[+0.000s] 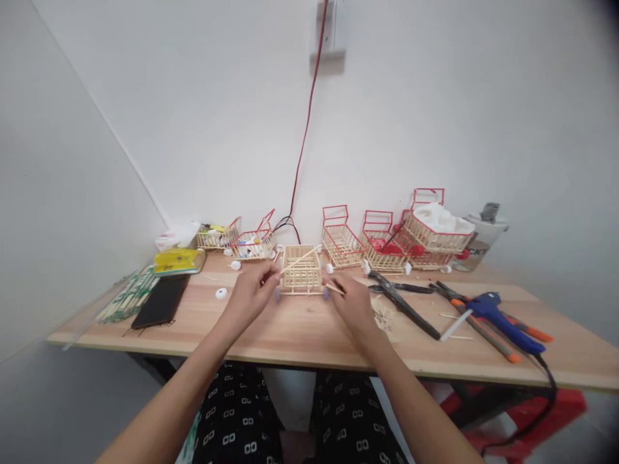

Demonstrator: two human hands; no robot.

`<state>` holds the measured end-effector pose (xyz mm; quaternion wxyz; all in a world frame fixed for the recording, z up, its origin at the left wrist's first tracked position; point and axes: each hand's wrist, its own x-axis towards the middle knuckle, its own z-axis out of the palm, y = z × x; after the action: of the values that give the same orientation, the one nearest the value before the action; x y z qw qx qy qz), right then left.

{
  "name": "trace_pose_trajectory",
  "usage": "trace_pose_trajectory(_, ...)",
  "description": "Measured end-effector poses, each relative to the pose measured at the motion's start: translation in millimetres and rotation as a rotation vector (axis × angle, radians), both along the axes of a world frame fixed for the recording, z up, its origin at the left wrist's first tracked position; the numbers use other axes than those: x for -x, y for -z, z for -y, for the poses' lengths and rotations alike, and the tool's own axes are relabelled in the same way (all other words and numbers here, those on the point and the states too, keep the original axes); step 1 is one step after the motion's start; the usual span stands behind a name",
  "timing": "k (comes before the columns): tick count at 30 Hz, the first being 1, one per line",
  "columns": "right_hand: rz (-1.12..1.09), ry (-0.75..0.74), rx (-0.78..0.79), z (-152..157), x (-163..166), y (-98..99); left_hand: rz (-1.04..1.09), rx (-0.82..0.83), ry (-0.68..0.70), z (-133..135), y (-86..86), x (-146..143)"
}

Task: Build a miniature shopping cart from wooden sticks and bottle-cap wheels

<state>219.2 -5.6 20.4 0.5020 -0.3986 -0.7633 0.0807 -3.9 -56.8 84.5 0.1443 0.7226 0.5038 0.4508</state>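
A small wooden-stick cart (pixel 302 269) on blue wheels stands on the wooden table (pixel 300 335), right in front of me. My left hand (pixel 251 293) is closed in a pinch on a thin wooden stick (pixel 300 259) that slants up over the cart's basket. My right hand (pixel 352 299) rests on the table by the cart's right side, fingers pinched on a short stick (pixel 334 289) near the cart's base.
Several finished stick carts with red frames (pixel 387 241) line the back wall. A blue glue gun (pixel 498 316), black scissors (pixel 401 298), pliers and orange-tipped tools lie right. A phone (pixel 162 300), stick packets (pixel 126 298), a yellow pack (pixel 178 260) and white wheels lie left.
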Motion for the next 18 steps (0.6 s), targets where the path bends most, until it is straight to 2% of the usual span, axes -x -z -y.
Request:
trace_pose_trajectory(2,0.195,0.005,0.036,9,-2,7.7,0.309,0.224,0.106,9,14.7,-10)
trace_pose_trajectory(4,0.347,0.042,0.088,13,-3,15.3,0.591,0.420,0.145,13,29.6,-19)
trace_pose_trajectory(6,0.440,0.059,0.142,13,-4,21.4,0.762,0.527,0.151,12,42.5,-26)
trace_pose_trajectory(11,0.425,-0.032,0.190,9,-7,28.8,0.836,0.577,0.146,6,60.1,-31)
trace_pose_trajectory(15,0.404,-0.072,0.165,11,-13,28.6,0.811,0.568,0.126,7,62.1,-31)
trace_pose_trajectory(18,0.293,-0.115,0.112,12,-19,27.4,0.757,0.523,0.111,9,60.3,-30)
